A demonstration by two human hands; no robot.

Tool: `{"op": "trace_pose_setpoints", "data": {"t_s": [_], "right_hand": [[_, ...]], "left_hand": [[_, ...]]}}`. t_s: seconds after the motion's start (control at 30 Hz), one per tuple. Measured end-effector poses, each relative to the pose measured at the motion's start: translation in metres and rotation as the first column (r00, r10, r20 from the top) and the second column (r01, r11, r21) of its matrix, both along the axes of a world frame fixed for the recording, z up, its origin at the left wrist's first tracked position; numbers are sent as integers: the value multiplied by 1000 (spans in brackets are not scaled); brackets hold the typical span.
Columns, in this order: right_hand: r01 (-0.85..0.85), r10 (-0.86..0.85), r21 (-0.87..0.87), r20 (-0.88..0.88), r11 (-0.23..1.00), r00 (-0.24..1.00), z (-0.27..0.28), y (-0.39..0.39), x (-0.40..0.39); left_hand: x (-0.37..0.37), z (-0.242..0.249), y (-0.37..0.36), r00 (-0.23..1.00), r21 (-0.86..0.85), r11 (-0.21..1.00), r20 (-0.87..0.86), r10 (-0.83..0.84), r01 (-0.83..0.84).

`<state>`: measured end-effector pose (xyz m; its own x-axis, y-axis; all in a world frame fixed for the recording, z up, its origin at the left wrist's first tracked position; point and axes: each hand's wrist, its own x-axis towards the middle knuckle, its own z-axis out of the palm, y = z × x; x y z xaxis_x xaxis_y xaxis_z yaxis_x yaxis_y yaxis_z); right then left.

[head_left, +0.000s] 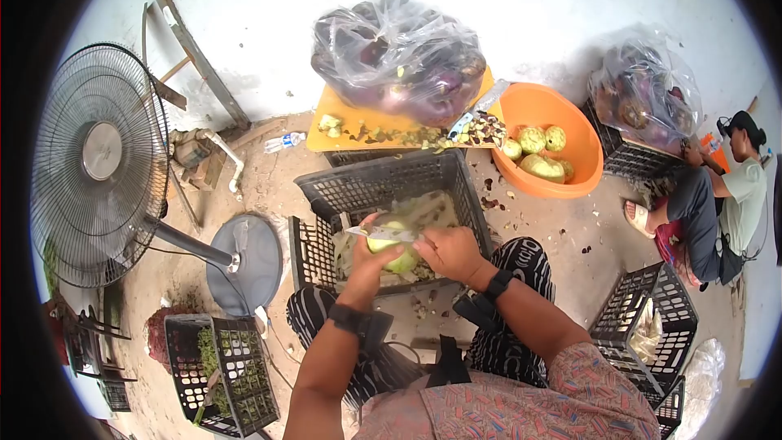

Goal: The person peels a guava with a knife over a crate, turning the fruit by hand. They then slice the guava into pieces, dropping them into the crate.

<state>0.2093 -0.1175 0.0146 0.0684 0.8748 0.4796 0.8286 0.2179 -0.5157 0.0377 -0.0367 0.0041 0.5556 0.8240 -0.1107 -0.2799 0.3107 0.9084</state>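
Note:
My left hand (371, 257) is wrapped around a round, pale-green, partly peeled vegetable (399, 259), holding it over a black crate. In my right hand (452, 254) is a knife (383, 234), its blade pointing left and lying across the top of the vegetable. The handle is mostly hidden by my fingers. Below both hands, the black plastic crate (383, 175) contains pale peelings and a light sheet of plastic.
Beyond the crate, an orange board (326, 132) bears a plastic bag of purple vegetables (399, 57) and scraps. An orange basin (582, 147) holds peeled green vegetables. A standing fan (102, 151) is at left; another person (725, 204) sits at right near crates.

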Motion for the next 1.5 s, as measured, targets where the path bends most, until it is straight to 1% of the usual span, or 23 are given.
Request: {"op": "trace_pose_setpoints", "data": {"t_s": [0.17,0.27,0.33,0.43,0.67,0.73,0.87,0.93,1.0,1.07,1.13,1.37,1.5], "right_hand": [[-18,18,20,-6,1000,1000,3,1,0],[-26,27,28,-9,999,1000,4,1,1],[-13,13,42,-11,999,1000,3,1,2],[-3,4,54,-18,999,1000,2,1,3],[-28,29,63,-19,998,999,3,0,3],[-13,14,62,-14,998,1000,3,1,3],[26,-27,48,3,999,1000,4,1,5],[5,-4,39,-6,999,1000,5,0,7],[-22,22,30,-14,999,1000,5,-1,6],[-59,58,65,16,996,998,6,-2,5],[-63,61,66,29,996,998,5,-1,5],[-73,67,77,82,994,994,5,-2,5],[-52,45,76,93,996,995,7,-2,6]], "left_hand": [[0,0,1,1000,26,999,-15,-19,19],[1,2,0,1000,42,999,12,-29,29],[1,4,-1,998,79,996,-29,-47,50],[0,7,-3,995,80,993,-64,-76,81],[2,8,-3,996,96,993,-69,-59,66],[1,6,-2,992,151,985,-105,-70,86],[-2,3,-2,990,180,978,-111,-88,107],[-2,4,-2,990,203,973,-109,-92,113],[-3,9,-3,990,180,978,-112,-87,107],[-3,9,-2,990,157,982,-115,-82,100],[-4,6,0,985,178,977,-148,-87,113],[-4,12,-2,985,150,982,-141,-97,119],[-4,10,-2,985,182,977,-150,-84,111]]}}
